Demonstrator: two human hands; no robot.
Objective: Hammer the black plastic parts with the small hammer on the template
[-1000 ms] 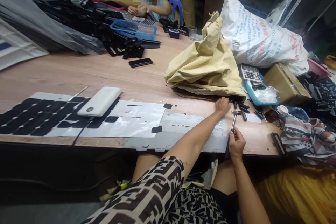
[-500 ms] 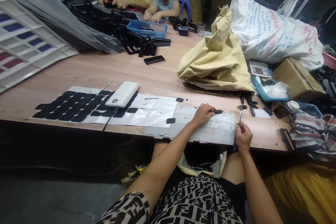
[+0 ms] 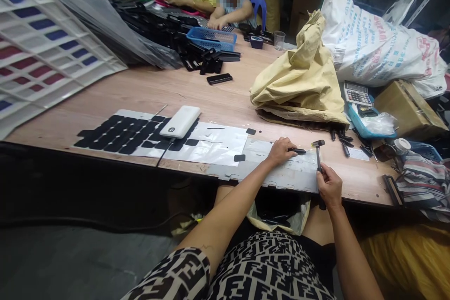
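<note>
Hammer (image 3: 318, 153) and black piece (image 3: 299, 151) partly behind hands (image 3: 280, 151) (image 3: 329, 186)

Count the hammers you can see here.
1: the hammer in your right hand, at the right end of the grey board. More could be hidden under the tan bag.

This was a small workshop: heaped black parts (image 3: 197, 54) lay beyond the white power bank (image 3: 180, 122) on the worktable (image 3: 140, 89), stuffed sacks (image 3: 378, 42) right of it.
</note>
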